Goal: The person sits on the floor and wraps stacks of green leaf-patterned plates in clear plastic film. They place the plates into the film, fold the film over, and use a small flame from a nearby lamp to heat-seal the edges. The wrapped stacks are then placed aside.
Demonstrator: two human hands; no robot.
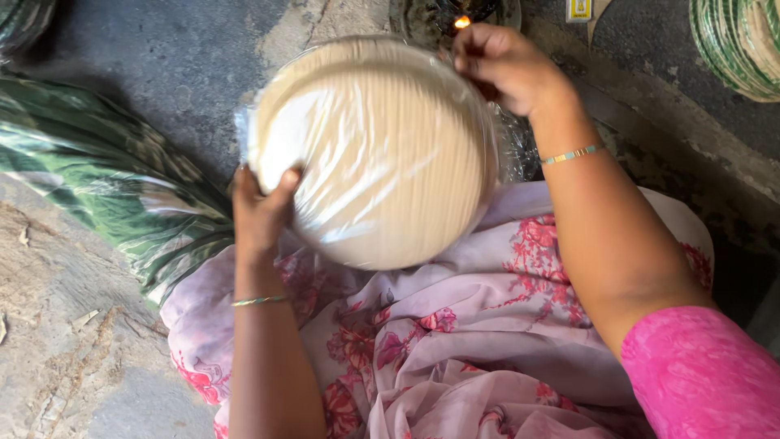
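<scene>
At nine o'clock lies a green-patterned stack [114,175] on the ground. The left hand [262,213] grips the eight o'clock edge of a round stack of pale disposable plates [378,150] wrapped in clear plastic film, thumb over the face. The stack is held tilted above the lap, over pink floral cloth [455,333]. The right hand [500,67] pinches the film at the one o'clock rim, fingers closed, just beside a small flame [462,22]. Judgement: sealing of the wrap is in hand; the next move calls for steady rotation, keeping fingers clear of the flame.
</scene>
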